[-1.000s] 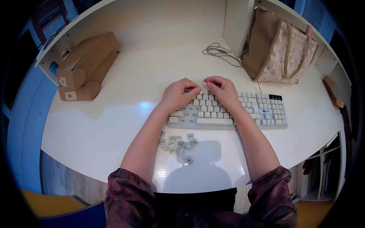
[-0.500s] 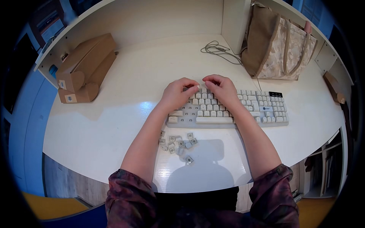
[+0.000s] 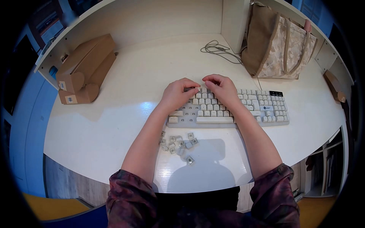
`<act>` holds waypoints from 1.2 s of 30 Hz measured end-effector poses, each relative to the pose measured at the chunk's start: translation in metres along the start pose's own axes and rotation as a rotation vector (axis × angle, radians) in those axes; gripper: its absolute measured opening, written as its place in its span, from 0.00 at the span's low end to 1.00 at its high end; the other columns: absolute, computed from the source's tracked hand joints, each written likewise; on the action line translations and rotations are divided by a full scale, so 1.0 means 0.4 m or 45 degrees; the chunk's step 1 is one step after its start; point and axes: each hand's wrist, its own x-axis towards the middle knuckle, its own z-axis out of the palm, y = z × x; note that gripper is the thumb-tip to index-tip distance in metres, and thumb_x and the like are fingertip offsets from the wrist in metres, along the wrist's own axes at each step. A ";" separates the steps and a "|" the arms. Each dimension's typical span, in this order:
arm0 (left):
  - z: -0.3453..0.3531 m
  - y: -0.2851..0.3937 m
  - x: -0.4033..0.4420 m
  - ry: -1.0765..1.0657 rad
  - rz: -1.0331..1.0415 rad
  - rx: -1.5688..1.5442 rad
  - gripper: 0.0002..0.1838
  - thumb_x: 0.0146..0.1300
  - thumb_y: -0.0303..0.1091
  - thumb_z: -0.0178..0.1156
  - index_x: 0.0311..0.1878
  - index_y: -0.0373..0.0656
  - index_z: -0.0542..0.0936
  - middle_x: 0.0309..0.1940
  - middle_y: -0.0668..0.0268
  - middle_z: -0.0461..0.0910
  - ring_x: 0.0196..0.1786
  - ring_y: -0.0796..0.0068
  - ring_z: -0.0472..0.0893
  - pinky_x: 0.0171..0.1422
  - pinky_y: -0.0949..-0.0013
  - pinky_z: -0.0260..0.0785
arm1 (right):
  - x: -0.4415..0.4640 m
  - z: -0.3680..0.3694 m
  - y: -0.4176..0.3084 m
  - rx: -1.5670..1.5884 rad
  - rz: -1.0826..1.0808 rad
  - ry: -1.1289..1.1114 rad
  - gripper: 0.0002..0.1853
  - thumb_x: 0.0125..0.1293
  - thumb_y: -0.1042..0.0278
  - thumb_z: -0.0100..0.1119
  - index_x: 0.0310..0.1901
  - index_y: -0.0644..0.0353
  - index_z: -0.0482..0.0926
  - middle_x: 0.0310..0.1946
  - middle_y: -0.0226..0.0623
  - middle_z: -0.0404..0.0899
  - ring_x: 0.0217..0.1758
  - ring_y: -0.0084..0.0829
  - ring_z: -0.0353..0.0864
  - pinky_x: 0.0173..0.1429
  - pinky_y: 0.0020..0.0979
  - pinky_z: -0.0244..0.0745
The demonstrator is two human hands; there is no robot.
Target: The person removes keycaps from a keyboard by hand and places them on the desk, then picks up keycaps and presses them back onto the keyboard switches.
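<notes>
White-and-grey plastic keyboard (image 3: 215, 120): long axis left–right, far-left portion beneath both hands. Right hand (image 3: 225, 91): slightly parted, visibly empty. Left hand (image 3: 175, 94), nearer the left end: almost closed beside small white keycap (image 3: 198, 89); grip indeterminable.

1 camera is worn on the head. The white desk (image 3: 95, 133) is looked down on from above its near side, and the far panel (image 3: 163, 21) is faced. The left hand (image 3: 178, 94) and right hand (image 3: 224, 92) are seen close by, from behind.
</notes>
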 end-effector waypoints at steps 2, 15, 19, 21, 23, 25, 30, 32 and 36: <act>-0.001 0.002 0.000 -0.016 -0.011 -0.028 0.11 0.67 0.31 0.64 0.49 0.38 0.86 0.45 0.66 0.84 0.47 0.75 0.82 0.55 0.71 0.73 | 0.000 0.000 -0.001 0.006 0.007 -0.004 0.13 0.65 0.58 0.61 0.47 0.51 0.87 0.39 0.30 0.88 0.35 0.26 0.84 0.45 0.29 0.77; 0.005 -0.017 0.005 0.005 0.008 0.022 0.13 0.65 0.40 0.66 0.48 0.46 0.87 0.46 0.68 0.85 0.47 0.72 0.83 0.53 0.69 0.74 | -0.003 -0.001 -0.008 -0.014 0.015 -0.020 0.13 0.65 0.58 0.61 0.47 0.50 0.87 0.39 0.30 0.88 0.36 0.26 0.85 0.45 0.29 0.77; 0.011 -0.019 0.011 0.012 -0.057 0.018 0.13 0.65 0.34 0.67 0.49 0.38 0.86 0.42 0.66 0.85 0.43 0.79 0.81 0.50 0.73 0.73 | -0.007 -0.004 -0.018 -0.064 0.005 -0.049 0.13 0.65 0.56 0.62 0.46 0.51 0.87 0.38 0.31 0.88 0.37 0.27 0.85 0.45 0.30 0.78; 0.013 -0.024 0.016 0.010 -0.106 -0.006 0.13 0.65 0.34 0.67 0.49 0.37 0.86 0.40 0.66 0.86 0.42 0.80 0.81 0.49 0.73 0.74 | -0.013 -0.006 -0.028 -0.158 -0.015 -0.079 0.14 0.64 0.54 0.62 0.44 0.51 0.88 0.37 0.31 0.87 0.38 0.28 0.85 0.46 0.31 0.78; 0.012 -0.019 0.017 -0.005 -0.163 -0.041 0.14 0.64 0.34 0.68 0.49 0.36 0.86 0.39 0.65 0.87 0.41 0.81 0.81 0.48 0.73 0.74 | -0.020 0.000 -0.039 -0.258 -0.014 -0.040 0.15 0.63 0.51 0.63 0.43 0.52 0.88 0.38 0.32 0.87 0.39 0.31 0.85 0.46 0.33 0.79; 0.014 -0.024 0.019 -0.001 -0.165 -0.071 0.14 0.64 0.33 0.68 0.49 0.36 0.86 0.38 0.65 0.87 0.40 0.81 0.81 0.48 0.73 0.74 | -0.025 0.004 -0.055 -0.369 -0.003 -0.023 0.16 0.62 0.48 0.63 0.41 0.52 0.88 0.38 0.33 0.87 0.41 0.33 0.85 0.47 0.34 0.79; 0.016 -0.033 0.020 0.000 -0.151 -0.061 0.14 0.65 0.34 0.67 0.50 0.37 0.86 0.39 0.65 0.87 0.41 0.81 0.81 0.48 0.73 0.74 | -0.022 0.005 -0.069 -0.512 0.032 -0.053 0.19 0.62 0.45 0.63 0.39 0.51 0.89 0.39 0.35 0.87 0.44 0.38 0.85 0.50 0.38 0.79; 0.013 -0.031 0.017 0.002 -0.140 -0.033 0.13 0.66 0.34 0.66 0.50 0.37 0.86 0.40 0.66 0.86 0.42 0.81 0.81 0.49 0.73 0.74 | -0.022 0.005 -0.071 -0.519 0.052 -0.063 0.19 0.62 0.44 0.62 0.39 0.51 0.89 0.39 0.35 0.87 0.44 0.38 0.85 0.50 0.38 0.78; 0.014 -0.033 0.015 0.015 -0.128 -0.078 0.12 0.67 0.33 0.64 0.50 0.38 0.86 0.40 0.66 0.86 0.41 0.81 0.80 0.47 0.73 0.73 | -0.023 0.002 -0.081 -0.529 0.077 -0.087 0.20 0.62 0.43 0.61 0.39 0.50 0.89 0.39 0.35 0.87 0.44 0.37 0.85 0.51 0.37 0.78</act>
